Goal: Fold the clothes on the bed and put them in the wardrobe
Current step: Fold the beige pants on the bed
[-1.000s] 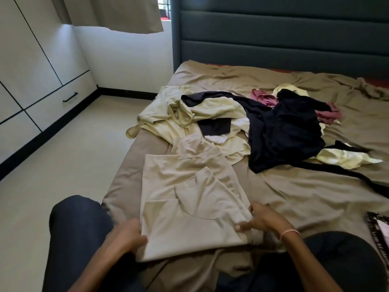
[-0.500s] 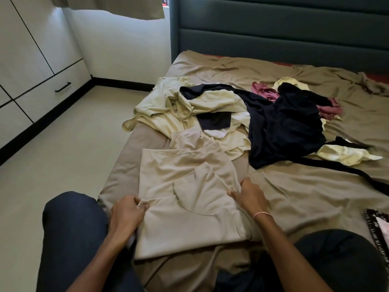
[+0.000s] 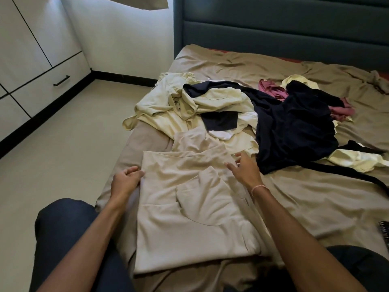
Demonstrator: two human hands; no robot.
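Near edge of the bed, straight ahead of the person: beige garment lies flat on the tan bedsheet, partly folded, with a flap turned in across its middle and its far end running up against the loose pile. Left hand is at the garment's left edge, close to the far corner; grip closed, fingers curled round the hem, a paler under-layer showing just below the palm. Right hand is over the far right corner of the same garment; grip open, fingers spread and straight, holding nothing. Cannot tell whether the fingertips touch the cloth. Pink bracelet on the right wrist. Beyond the garment is a heap of unfolded clothes. Pale yellow clothes lie to the left, hanging slightly over the bed's side. Dark navy garment is draped across the middle and right, one strip trailing toward the right margin. Maroon garment sits behind it, partly covered. Another pale yellow piece lies to the right, touching the navy cloth. Bedsheet rumpled throughout. Grey-blue padded headboard at the far end. Person's knee in dark trousers is off the bed's left side. Wardrobe along the left wall has white panels with dark seams, doors shut, and a black handle on a lower drawer. Pale floor between wardrobe and bed. Patterned dark object at the right margin, mostly cut off.
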